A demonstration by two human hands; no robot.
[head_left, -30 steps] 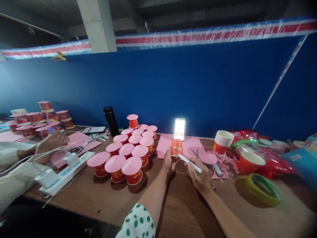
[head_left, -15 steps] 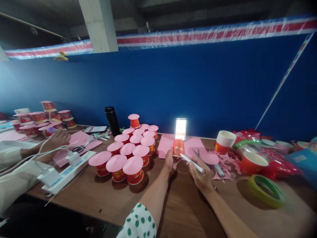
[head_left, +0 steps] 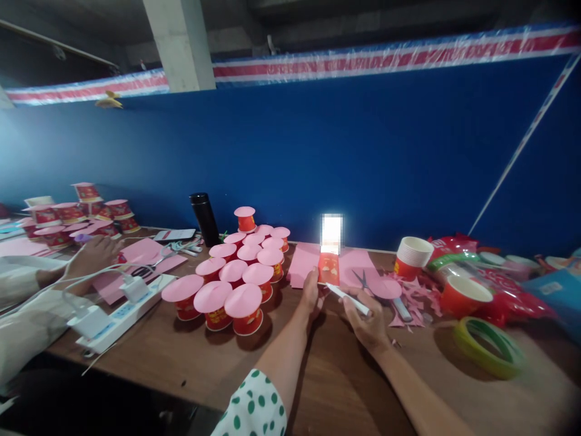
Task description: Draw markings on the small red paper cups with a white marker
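Observation:
My left hand [head_left: 311, 293] holds down an upside-down red paper cup [head_left: 328, 269] that stands on a sheet of pink paper [head_left: 303, 261]. My right hand [head_left: 367, 319] grips a white pen [head_left: 348, 299], its tip at the foot of the cup. Scissors [head_left: 361, 280] and a cut pink paper disc [head_left: 384, 288] lie just right of the cup. A lit phone [head_left: 331, 233] leans against the blue wall behind it.
Several red cups capped with pink discs [head_left: 229, 283] crowd the table left of my hands, near a black flask [head_left: 202, 219]. A stack of cups [head_left: 410, 258], pink scraps [head_left: 411, 301], red bags and a green tape roll [head_left: 489, 346] lie right. Another person's hand [head_left: 93, 255] and a power strip [head_left: 120, 311] are at the left.
Hardly anything moved: my hands stay at the cup with the pen tip against its base. The other person's hand at the left shifted slightly.

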